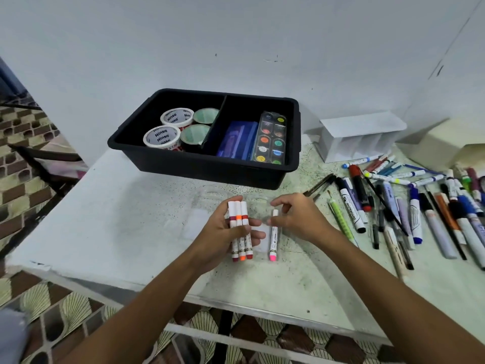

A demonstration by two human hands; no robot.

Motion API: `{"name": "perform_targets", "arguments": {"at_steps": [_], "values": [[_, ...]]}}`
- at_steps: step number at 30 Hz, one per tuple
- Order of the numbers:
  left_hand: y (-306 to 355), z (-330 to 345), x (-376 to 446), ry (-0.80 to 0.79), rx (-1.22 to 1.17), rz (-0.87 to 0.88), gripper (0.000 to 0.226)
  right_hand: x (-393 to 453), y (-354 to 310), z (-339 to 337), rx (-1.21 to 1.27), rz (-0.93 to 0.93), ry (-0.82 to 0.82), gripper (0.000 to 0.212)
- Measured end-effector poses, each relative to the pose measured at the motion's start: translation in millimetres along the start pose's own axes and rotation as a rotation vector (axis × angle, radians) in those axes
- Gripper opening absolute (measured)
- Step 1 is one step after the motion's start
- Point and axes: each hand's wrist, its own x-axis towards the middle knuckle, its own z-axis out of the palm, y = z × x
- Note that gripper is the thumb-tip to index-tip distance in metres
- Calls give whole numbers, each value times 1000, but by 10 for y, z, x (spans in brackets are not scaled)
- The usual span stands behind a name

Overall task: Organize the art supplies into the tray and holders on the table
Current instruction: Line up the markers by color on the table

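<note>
- Your left hand (pixel 231 232) is holding three markers (pixel 240 229) side by side, thumb across them, the coloured ends toward you: dark red, orange and red.
- Your right hand (pixel 296 219) pinches the upper part of a fourth marker (pixel 273 235), the one with the pink end. It seems to lie in or on a clear plastic sleeve (pixel 259 237) on the table (pixel 131 206); I cannot tell if it is already lifted.
- The two hands are near each other but they do not touch.
- I judge the step in hand is to collect this set of four markers, taking the last one out of its sleeve.
- The black tray (pixel 210 164) stands behind your hands. Its left compartment holds four tape rolls (pixel 181 127); its right compartment holds a blue case (pixel 237 139) and a watercolour palette (pixel 271 137).
- The white holder (pixel 359 137) with its divided slots stands at the right of the tray, and its slots look empty from here.
- Many pens and markers (pixel 409 206) lie loose on the table at your right, so most of the sorting is not yet done.
- The next move probably calls for joining the pink marker with the other three, then carrying the bundle to the holder or the tray. Keep a firm grip, because round markers slip easily from an open palm.
</note>
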Motion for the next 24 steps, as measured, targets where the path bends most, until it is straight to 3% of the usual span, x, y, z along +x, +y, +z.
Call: {"name": "perform_targets", "arguments": {"at_steps": [6,9,11,14,16,21,24], "values": [[-7,-5,-12,10,-35,-1,54,-131,-8,-85,-264,-51,-158,78],[-1,9,-19,7,-34,-13,58,-128,-41,-80,-358,-41,-185,80],[11,13,-29,-5,-40,-13,64,-116,-64,-94,-366,-69,-180,68],[39,13,-52,-46,-29,-19,77,-83,-183,-103,68,-113,-58,26],[53,26,-68,-87,-5,-28,86,-57,-325,-102,338,-108,-68,7],[65,34,-75,-104,-7,-31,86,17,-441,-45,529,11,-216,14],[79,-33,-69,-49,-46,-26,84,68,-359,-115,649,73,-124,12]]}}
